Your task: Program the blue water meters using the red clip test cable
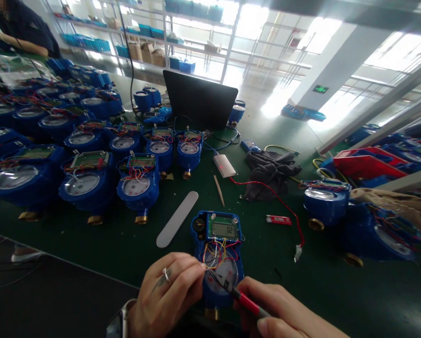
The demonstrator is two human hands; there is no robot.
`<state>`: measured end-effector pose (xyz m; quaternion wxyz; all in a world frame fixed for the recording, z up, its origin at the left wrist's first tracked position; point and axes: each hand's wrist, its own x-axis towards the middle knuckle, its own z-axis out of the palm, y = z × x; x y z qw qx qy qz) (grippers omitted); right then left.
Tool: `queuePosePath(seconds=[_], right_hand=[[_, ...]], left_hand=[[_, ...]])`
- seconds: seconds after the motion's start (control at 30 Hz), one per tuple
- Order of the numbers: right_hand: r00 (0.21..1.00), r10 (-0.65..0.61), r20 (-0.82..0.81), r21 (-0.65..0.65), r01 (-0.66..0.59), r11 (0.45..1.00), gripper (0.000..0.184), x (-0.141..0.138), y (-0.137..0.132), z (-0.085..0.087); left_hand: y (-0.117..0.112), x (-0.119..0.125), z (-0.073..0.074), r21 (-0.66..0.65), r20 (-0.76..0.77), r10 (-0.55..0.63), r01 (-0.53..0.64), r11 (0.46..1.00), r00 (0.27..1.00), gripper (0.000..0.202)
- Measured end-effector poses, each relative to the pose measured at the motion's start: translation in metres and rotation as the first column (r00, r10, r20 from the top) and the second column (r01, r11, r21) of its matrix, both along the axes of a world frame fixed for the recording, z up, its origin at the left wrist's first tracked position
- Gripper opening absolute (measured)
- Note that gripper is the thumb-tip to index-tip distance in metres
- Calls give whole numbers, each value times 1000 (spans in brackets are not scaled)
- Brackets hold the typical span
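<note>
A blue water meter (223, 277) with an open top lies in front of me. Its small display (224, 230) reads "02", and loose coloured wires (219, 253) spread over the round dial. At the dial's left side, my left hand (173, 288) pinches thin wire at its fingertips. My right hand (270, 305) grips a red-and-grey-handled tool (247, 302) from the right. The tool's thin dark tip reaches over the dial towards the left fingertips; its exact kind is unclear. A brass fitting (211, 313) shows at the meter's near end.
Many blue meters (85, 180) crowd the left; others (326, 202) stand right. Around the work lie a grey flat strip (177, 219), a wooden stick (219, 190), a white box (224, 165) with red cable, a red tube (278, 219) and dark cloth (268, 171). A laptop (199, 101) stands behind.
</note>
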<state>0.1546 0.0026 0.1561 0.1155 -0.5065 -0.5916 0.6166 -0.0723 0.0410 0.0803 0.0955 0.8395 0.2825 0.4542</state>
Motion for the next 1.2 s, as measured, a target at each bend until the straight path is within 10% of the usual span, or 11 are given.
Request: queuePosePath(seconds=[0.87, 1.2], right_hand=[[989, -38, 142, 112, 22, 993, 36, 26, -15, -14], [828, -155, 538, 356, -56, 933, 61, 81, -33, -79]], left_hand=[[-3, -3, -4, -33, 24, 26, -26, 999, 999, 13], [2, -1, -4, -44, 133, -22, 28, 999, 991, 23]])
